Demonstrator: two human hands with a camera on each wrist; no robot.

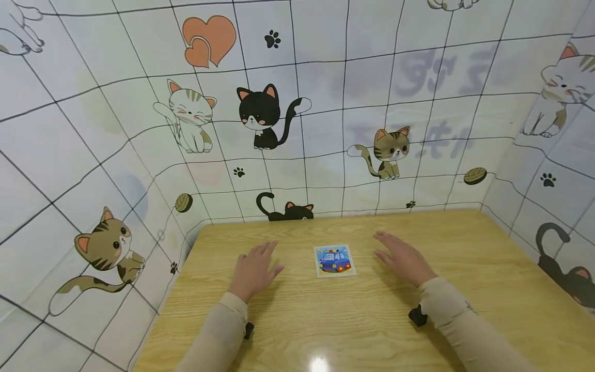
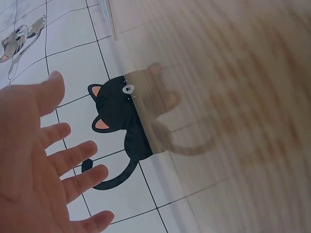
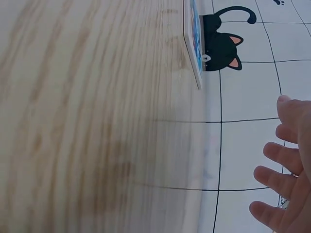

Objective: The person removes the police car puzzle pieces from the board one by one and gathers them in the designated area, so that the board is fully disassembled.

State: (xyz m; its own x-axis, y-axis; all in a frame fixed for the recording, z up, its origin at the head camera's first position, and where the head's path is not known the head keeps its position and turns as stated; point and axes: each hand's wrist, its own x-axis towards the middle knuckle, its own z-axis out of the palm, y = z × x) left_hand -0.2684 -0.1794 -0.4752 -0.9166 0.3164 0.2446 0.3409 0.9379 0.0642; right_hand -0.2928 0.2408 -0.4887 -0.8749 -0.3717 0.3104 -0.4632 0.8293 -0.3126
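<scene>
A small square picture puzzle (image 1: 334, 261) with a pale border and a blue cartoon police car lies flat on the wooden table (image 1: 325, 320). To its left, my left hand (image 1: 254, 269) is held over the tabletop, fingers spread and relaxed, holding nothing. On the other side, my right hand (image 1: 403, 257) hovers with loose fingers and an empty palm. In the right wrist view the edge of the puzzle (image 3: 193, 43) shows at the top, apart from the right hand (image 3: 286, 165). The left wrist view shows the left hand (image 2: 48, 160) with its fingers apart.
A white cloth wall (image 1: 321, 134) with a black grid and cartoon cats rises behind the table's far edge and along both sides. Small black devices sit at the left wrist (image 1: 248, 330) and the right wrist (image 1: 418, 315). Light reflects off the near tabletop.
</scene>
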